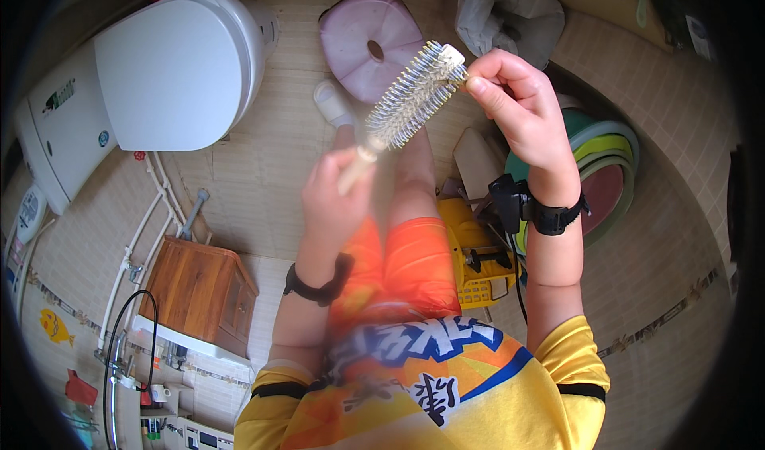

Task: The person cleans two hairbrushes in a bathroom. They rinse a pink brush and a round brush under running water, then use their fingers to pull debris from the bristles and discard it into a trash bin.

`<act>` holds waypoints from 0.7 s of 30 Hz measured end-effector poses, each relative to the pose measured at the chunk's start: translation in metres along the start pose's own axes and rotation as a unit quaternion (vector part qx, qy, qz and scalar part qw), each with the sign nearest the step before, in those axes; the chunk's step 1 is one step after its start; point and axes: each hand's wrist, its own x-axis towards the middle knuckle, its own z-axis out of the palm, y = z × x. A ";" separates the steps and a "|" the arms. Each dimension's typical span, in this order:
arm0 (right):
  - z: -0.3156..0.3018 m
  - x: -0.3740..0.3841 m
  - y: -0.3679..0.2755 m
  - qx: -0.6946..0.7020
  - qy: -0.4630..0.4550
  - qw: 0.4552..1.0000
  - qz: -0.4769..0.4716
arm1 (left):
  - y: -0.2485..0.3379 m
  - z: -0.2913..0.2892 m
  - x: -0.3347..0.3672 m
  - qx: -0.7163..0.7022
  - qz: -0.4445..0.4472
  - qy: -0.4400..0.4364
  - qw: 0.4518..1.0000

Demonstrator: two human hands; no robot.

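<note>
A round hairbrush (413, 96) with a pale handle and bristles all around its barrel is held tilted in front of me, its tip up and to the right. My left hand (339, 187), a little blurred, is closed around the handle. At the brush's tip, the thumb and forefinger of my right hand (518, 103) pinch together against the outer bristles. What sits between those fingertips is too small to make out. Grey-white fuzz or hair seems to lie among the bristles. Both wrists wear black bands.
A white toilet (175, 72) with its lid down stands at the left. Ahead are a pink stool (370, 40) and a lined bin (510, 20). Stacked basins (617, 171) and a yellow crate (476, 279) are on the right. A wooden cabinet (195, 291) is at the lower left.
</note>
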 end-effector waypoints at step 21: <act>0.010 -0.025 -0.014 -0.047 -0.022 0.998 -0.033 | -0.008 0.004 0.016 0.061 -0.058 0.007 0.996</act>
